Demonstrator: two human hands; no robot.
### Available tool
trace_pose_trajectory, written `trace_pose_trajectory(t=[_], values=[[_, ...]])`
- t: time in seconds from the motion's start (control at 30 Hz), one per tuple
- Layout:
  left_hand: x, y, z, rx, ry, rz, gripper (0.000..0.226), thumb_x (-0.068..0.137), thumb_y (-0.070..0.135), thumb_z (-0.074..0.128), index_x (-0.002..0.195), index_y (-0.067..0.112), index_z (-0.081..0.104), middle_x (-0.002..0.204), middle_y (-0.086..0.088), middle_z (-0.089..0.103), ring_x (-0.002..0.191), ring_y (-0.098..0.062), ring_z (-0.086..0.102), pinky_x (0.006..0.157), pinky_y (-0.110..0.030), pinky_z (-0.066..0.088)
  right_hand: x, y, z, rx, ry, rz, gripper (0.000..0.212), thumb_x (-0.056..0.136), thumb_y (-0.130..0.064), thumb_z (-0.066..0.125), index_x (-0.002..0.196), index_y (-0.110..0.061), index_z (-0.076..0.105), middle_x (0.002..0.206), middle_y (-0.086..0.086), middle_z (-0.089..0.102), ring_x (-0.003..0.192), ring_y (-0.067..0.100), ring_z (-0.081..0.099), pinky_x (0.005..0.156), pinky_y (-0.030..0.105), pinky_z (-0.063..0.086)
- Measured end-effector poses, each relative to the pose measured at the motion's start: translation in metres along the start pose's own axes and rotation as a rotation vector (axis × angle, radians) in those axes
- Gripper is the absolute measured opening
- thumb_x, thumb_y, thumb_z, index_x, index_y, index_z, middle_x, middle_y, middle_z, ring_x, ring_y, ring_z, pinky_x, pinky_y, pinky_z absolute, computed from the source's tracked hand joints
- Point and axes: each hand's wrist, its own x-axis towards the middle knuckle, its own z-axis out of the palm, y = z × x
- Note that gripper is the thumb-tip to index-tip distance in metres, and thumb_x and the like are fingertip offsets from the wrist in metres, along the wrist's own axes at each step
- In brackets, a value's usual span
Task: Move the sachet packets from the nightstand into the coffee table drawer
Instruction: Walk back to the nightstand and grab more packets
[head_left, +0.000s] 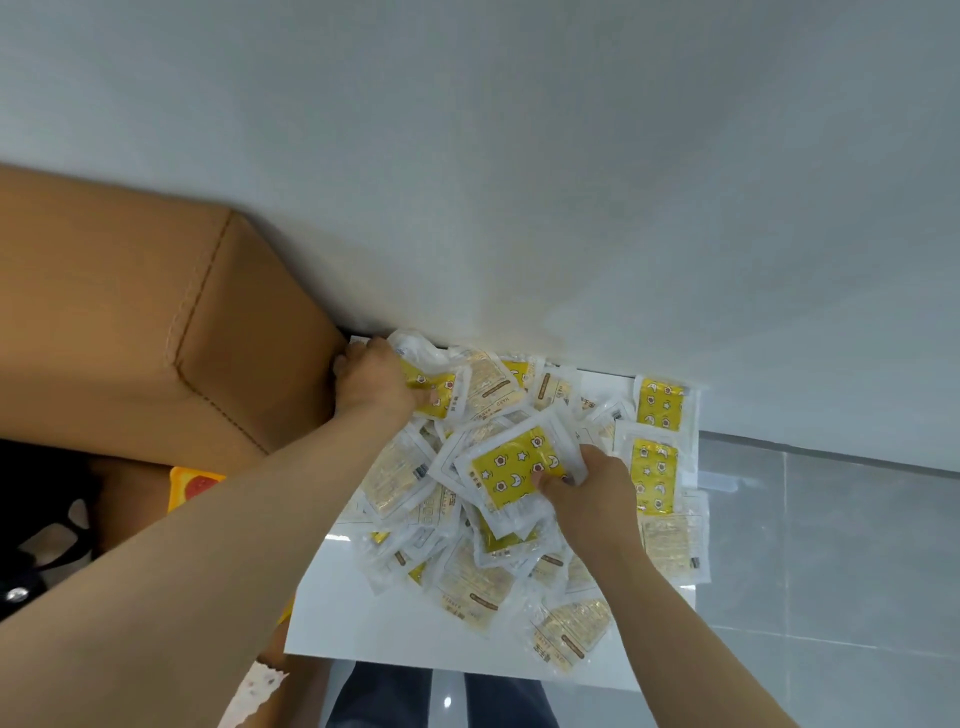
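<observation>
A heap of several sachet packets (660, 535), white with yellow star-and-moon prints or pale gold fronts, covers the white nightstand top (363, 618). At the heap's far left corner, against the wall, my left hand (371, 382) is closed on a yellow-printed packet (434, 397). My right hand (589, 491) pinches the edge of another yellow packet (514, 470) lying on top of the pile's middle. The coffee table drawer is out of view.
A tan padded headboard (156, 322) stands directly left of the nightstand. A white wall (519, 182) runs behind it. Grey floor tiles (831, 545) lie to the right. An orange-printed item (195, 486) peeks out beside my left forearm.
</observation>
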Motion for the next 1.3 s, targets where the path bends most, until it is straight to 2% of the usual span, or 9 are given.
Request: trace_pose_trajectory(t=[0.13,0.23,0.37,0.5,0.6,0.83,1.03,1.2,1.3], values=[[-0.007,-0.005,-0.005,-0.167,-0.042,-0.017,0.076,0.065,0.042,0.084,0.122,0.008,0.046,0.121,-0.010,0.056,0.107,-0.027,0.058,0.078,-0.035,0.050,-0.001,-0.001,0.001,0.102,0.010,0.089,0.018,0.079,-0.014,0.075,0.090,-0.007,0.062,0.080,0.005,0.064,0.063,0.018,0.057,0.048,0.015,0.039],[-0.018,-0.009,-0.012,-0.284,-0.071,-0.021,0.075,0.070,0.034,0.083,0.127,0.007,0.042,0.126,-0.009,0.054,0.111,-0.027,0.056,0.073,-0.030,0.043,-0.002,-0.001,-0.005,0.114,0.036,0.110,0.031,0.078,-0.019,0.077,0.101,-0.001,0.066,0.084,0.006,0.066,0.070,0.019,0.055,0.059,0.023,0.042],[-0.035,-0.016,-0.024,-0.408,-0.088,-0.004,0.075,0.070,0.028,0.084,0.128,0.007,0.042,0.127,-0.007,0.052,0.110,-0.025,0.054,0.074,-0.028,0.041,-0.012,-0.008,-0.017,0.121,0.106,0.074,0.019,0.079,-0.015,0.074,0.077,-0.002,0.061,0.062,0.007,0.052,0.052,0.017,0.040,0.047,0.024,0.032],[-0.050,-0.026,-0.033,-0.522,-0.034,0.035,0.060,0.070,0.024,0.083,0.118,0.009,0.051,0.112,-0.004,0.061,0.096,-0.020,0.058,0.070,-0.028,0.043,-0.020,-0.018,-0.026,0.193,0.143,0.070,0.022,0.079,-0.012,0.074,0.071,-0.011,0.053,0.059,0.000,0.046,0.051,0.015,0.038,0.048,0.027,0.033],[-0.061,-0.032,-0.042,-0.551,-0.017,0.098,0.046,0.072,0.022,0.082,0.111,0.011,0.060,0.103,-0.002,0.067,0.093,-0.019,0.063,0.068,-0.024,0.044,-0.030,-0.031,-0.033,0.210,0.167,0.004,0.014,0.080,-0.016,0.074,0.080,-0.012,0.060,0.068,0.000,0.058,0.059,0.016,0.051,0.054,0.027,0.042],[-0.095,-0.028,-0.082,-0.593,0.012,0.179,0.037,0.073,0.020,0.081,0.105,0.014,0.064,0.090,0.004,0.065,0.080,-0.012,0.060,0.058,-0.011,0.040,-0.060,-0.061,-0.052,0.135,0.204,-0.088,0.013,0.082,-0.014,0.072,0.088,-0.009,0.061,0.071,0.002,0.059,0.060,0.012,0.052,0.052,0.019,0.035],[-0.142,-0.023,-0.122,-0.629,-0.024,0.191,0.036,0.073,0.018,0.081,0.104,0.017,0.063,0.089,0.006,0.063,0.080,-0.011,0.058,0.058,-0.012,0.038,-0.108,-0.078,-0.079,0.157,0.245,-0.066,0.029,0.082,-0.017,0.072,0.107,-0.006,0.063,0.093,0.009,0.067,0.076,0.019,0.059,0.056,0.018,0.040],[-0.181,-0.014,-0.162,-0.625,-0.074,0.236,0.036,0.071,0.019,0.083,0.101,0.019,0.064,0.089,0.006,0.066,0.084,-0.014,0.062,0.060,-0.018,0.043,-0.158,-0.102,-0.114,0.164,0.325,-0.114,0.015,0.081,-0.014,0.073,0.091,-0.010,0.062,0.081,0.007,0.065,0.068,0.014,0.058,0.053,0.019,0.039],[-0.209,0.001,-0.189,-0.602,-0.097,0.321,0.030,0.072,0.019,0.082,0.093,0.026,0.061,0.083,0.012,0.063,0.079,-0.010,0.059,0.059,-0.013,0.040,-0.192,-0.114,-0.139,0.185,0.384,-0.141,0.014,0.081,-0.013,0.072,0.086,-0.012,0.060,0.075,0.004,0.062,0.064,0.015,0.057,0.052,0.021,0.038]])
